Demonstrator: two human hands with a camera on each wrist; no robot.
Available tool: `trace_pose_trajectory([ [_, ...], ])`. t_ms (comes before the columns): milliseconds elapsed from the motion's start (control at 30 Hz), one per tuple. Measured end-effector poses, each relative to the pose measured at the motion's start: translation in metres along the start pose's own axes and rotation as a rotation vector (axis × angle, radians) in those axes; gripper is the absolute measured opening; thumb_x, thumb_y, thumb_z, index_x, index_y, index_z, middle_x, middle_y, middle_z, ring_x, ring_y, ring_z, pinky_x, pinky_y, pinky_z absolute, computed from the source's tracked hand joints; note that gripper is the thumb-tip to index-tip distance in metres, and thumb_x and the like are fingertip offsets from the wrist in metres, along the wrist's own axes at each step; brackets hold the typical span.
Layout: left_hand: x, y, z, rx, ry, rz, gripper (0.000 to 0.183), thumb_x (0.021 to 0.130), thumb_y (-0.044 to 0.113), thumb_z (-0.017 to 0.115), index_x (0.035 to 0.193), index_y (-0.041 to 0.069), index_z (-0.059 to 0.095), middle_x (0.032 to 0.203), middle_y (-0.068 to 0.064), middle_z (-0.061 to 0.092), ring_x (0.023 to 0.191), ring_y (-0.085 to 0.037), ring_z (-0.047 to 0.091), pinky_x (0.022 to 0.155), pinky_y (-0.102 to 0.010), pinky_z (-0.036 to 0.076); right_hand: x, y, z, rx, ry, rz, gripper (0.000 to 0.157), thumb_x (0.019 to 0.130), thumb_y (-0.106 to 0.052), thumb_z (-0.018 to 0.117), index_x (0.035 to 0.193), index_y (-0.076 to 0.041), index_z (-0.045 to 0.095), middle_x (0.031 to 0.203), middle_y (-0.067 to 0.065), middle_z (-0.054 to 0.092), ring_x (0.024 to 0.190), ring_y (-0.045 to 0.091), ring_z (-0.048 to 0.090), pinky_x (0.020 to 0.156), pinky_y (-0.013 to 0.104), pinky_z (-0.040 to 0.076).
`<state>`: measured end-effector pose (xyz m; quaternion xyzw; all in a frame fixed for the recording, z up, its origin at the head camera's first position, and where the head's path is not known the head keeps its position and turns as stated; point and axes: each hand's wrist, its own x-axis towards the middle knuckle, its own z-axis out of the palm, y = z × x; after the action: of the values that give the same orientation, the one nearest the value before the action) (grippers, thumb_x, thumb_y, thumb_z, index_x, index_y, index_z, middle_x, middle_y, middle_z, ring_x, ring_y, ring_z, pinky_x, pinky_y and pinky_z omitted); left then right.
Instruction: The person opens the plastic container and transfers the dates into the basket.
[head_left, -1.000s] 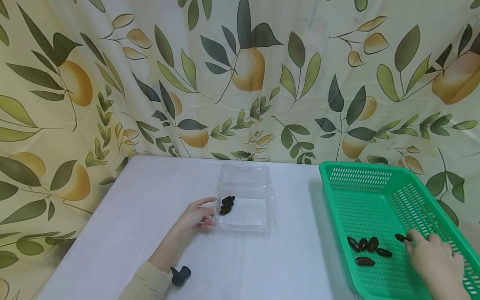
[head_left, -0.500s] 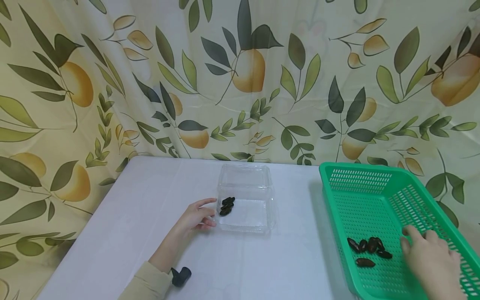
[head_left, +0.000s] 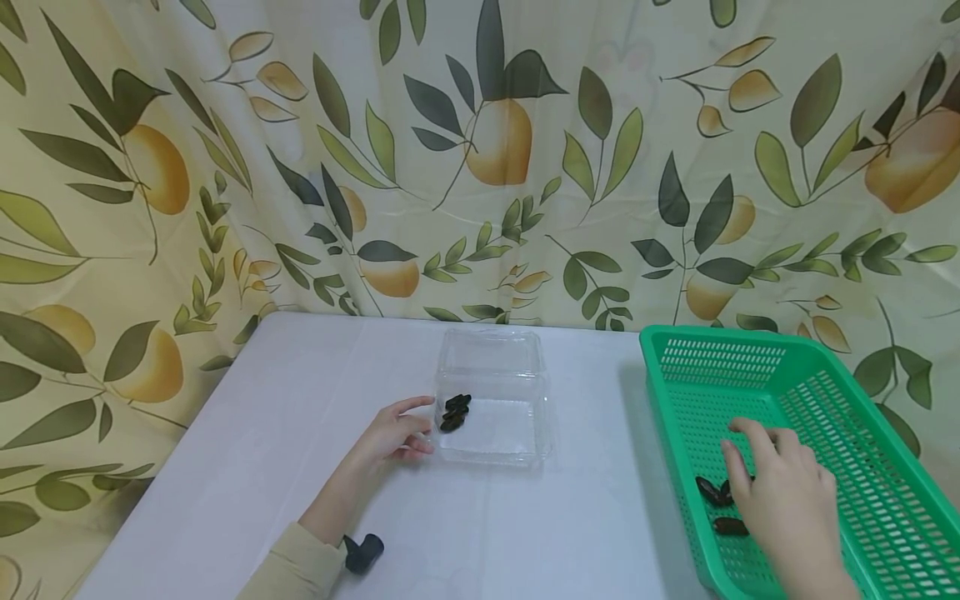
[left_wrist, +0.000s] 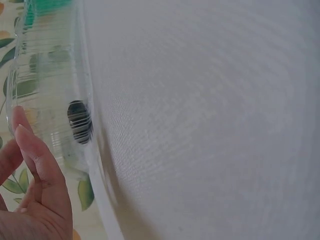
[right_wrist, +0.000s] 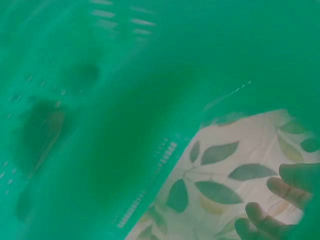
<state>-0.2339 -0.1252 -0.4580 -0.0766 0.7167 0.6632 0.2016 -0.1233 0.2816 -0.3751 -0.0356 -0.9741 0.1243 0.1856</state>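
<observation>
My left hand (head_left: 396,432) rests against the left side of a clear plastic clamshell box (head_left: 491,429), its fingers loosely extended. In the left wrist view, the fingertips (left_wrist: 22,131) touch the box's side. Several dark oval pieces (head_left: 454,413), perhaps dates, lie along the box's left end; its lid stands back. Over the green basket (head_left: 660,400) hovers my right hand (head_left: 787,500), fingers spread and slightly bent, with nothing visible between them. It partly hides the glossy dark brown ovals (head_left: 731,527) in the basket. The right wrist view is blurred.
A white cloth covers the table (head_left: 585,517). Beside the left sleeve is a small black cylindrical device (head_left: 364,553). A fruit-patterned curtain (head_left: 480,233) hangs behind the table's far edge. The basket's tall slotted walls enclose the right hand's area.
One dark oval that my right hand held at first now lies with the others in the basket. That hand has let go and moved left above them. The left hand stays put.
</observation>
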Motion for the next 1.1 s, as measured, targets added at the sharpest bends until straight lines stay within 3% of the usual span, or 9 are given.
trace_pose_trajectory([
  [267, 0.000, 0.000, 0.000, 0.000, 0.000, 0.002, 0.047, 0.086, 0.006, 0.055, 0.132, 0.011, 0.048, 0.089, -0.012, 0.059, 0.055, -0.013, 0.063, 0.050, -0.023, 0.051, 0.006, -0.043, 0.010, 0.089, 0.117, -0.060, 0.027, 0.087, -0.012, 0.060, 0.112, -0.005, 0.055, 0.102, 0.026, 0.051, 0.087, 0.044, 0.048, 0.070, 0.062, 0.034],
  [533, -0.001, 0.001, 0.001, -0.001, -0.005, -0.004, 0.047, 0.086, 0.006, 0.055, 0.132, 0.012, 0.048, 0.089, -0.011, 0.060, 0.054, -0.012, 0.062, 0.050, -0.023, 0.050, 0.010, -0.076, 0.029, 0.145, 0.149, -0.111, 0.026, 0.084, -0.012, 0.064, 0.109, -0.006, 0.058, 0.098, 0.023, 0.054, 0.086, 0.041, 0.052, 0.070, 0.059, 0.037],
  [800, -0.026, 0.026, 0.004, 0.017, -0.023, 0.000, 0.047, 0.087, 0.004, 0.053, 0.133, 0.006, 0.045, 0.088, -0.012, 0.059, 0.055, -0.011, 0.062, 0.054, -0.024, 0.051, 0.014, -0.104, 0.047, 0.162, 0.137, -0.156, 0.026, 0.082, -0.014, 0.065, 0.107, -0.007, 0.058, 0.097, 0.019, 0.054, 0.087, 0.037, 0.052, 0.073, 0.055, 0.039],
  [1100, -0.025, 0.025, 0.005, 0.020, -0.018, -0.003, 0.047, 0.087, 0.004, 0.053, 0.133, 0.006, 0.045, 0.092, -0.016, 0.059, 0.055, -0.012, 0.062, 0.054, -0.024, 0.051, 0.031, -0.127, 0.082, 0.151, 0.020, -0.202, 0.027, 0.083, -0.014, 0.065, 0.109, -0.009, 0.058, 0.097, 0.017, 0.054, 0.085, 0.032, 0.053, 0.072, 0.048, 0.043],
])
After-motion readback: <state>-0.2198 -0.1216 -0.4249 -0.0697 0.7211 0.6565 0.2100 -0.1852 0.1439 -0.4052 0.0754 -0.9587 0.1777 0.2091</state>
